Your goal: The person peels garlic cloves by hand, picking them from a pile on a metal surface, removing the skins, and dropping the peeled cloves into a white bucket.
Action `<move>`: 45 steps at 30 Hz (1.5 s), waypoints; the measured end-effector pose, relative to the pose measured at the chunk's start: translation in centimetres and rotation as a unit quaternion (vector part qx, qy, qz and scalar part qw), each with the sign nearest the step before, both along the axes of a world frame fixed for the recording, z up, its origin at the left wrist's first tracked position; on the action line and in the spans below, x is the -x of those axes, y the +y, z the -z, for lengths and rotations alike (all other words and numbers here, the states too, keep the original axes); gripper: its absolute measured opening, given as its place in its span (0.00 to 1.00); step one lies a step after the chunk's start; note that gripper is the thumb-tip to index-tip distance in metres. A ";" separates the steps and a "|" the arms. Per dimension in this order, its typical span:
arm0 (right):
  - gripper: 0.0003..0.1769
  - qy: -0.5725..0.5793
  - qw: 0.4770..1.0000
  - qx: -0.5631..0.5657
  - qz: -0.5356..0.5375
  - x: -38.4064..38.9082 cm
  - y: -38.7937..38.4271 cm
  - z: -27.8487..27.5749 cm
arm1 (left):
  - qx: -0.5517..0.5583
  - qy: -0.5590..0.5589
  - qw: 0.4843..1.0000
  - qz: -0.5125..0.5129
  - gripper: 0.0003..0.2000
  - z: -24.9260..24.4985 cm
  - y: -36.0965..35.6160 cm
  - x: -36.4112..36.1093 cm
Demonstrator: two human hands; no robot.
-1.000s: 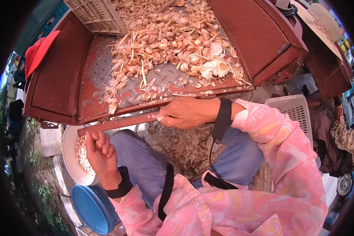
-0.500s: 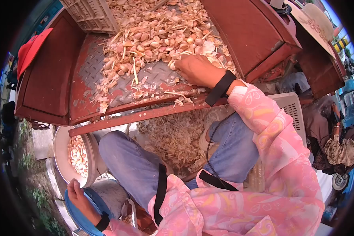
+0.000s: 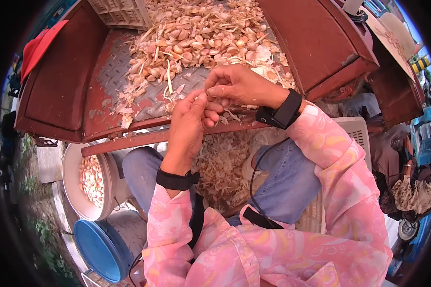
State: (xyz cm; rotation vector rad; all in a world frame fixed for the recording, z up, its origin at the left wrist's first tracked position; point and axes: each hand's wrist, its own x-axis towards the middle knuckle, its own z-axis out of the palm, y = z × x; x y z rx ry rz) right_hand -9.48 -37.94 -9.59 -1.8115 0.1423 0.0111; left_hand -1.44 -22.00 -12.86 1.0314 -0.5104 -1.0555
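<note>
My left hand (image 3: 189,119) and my right hand (image 3: 237,86) meet over the front edge of the metal bed, fingertips pinched together. Whatever sits between the fingers is mostly hidden, too small to make out. Just beyond them a broad heap of unpeeled garlic cloves (image 3: 191,45) with loose skins and dry stalks covers the worn tread-plate bed (image 3: 111,71). A pale stalk (image 3: 169,77) lies left of my right hand. At the lower left, a white bucket (image 3: 71,174) holds peeled-looking cloves (image 3: 92,179).
Red side panels (image 3: 316,43) flank the bed. A plastic crate (image 3: 124,14) stands at its back left. Below the white bucket is a blue-lidded bucket (image 3: 96,248). Garlic skins (image 3: 227,162) pile between my legs. A pale basket (image 3: 354,129) is at the right, a red cap (image 3: 38,45) at the left.
My left hand has come up from beside the buckets to meet my right hand. My right hand has drawn back slightly from the garlic heap, fingers pinched.
</note>
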 end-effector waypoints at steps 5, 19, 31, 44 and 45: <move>0.09 -0.070 0.916 0.385 0.089 1.7 -3.1 -0.1 | 0.025 0.122 0.992 -0.037 0.16 0.4 0.4 -0.1; 0.09 -0.046 0.826 0.553 0.102 3.8 -3.1 1.2 | -0.363 -0.313 0.690 -0.543 0.21 -0.7 28.9 -14.7; 0.04 0.020 0.977 0.023 0.213 3.1 -5.8 1.9 | -0.078 -0.640 0.756 -0.116 0.11 -1.1 -4.1 1.8; 0.09 -0.180 0.898 0.375 0.144 3.3 -5.0 1.3 | -0.101 -0.213 0.970 -0.053 0.11 -1.7 -2.1 1.6; 0.09 -0.168 0.895 0.390 0.137 2.9 -4.6 1.6 | -0.054 -0.149 0.987 -0.033 0.11 -1.9 -1.4 1.6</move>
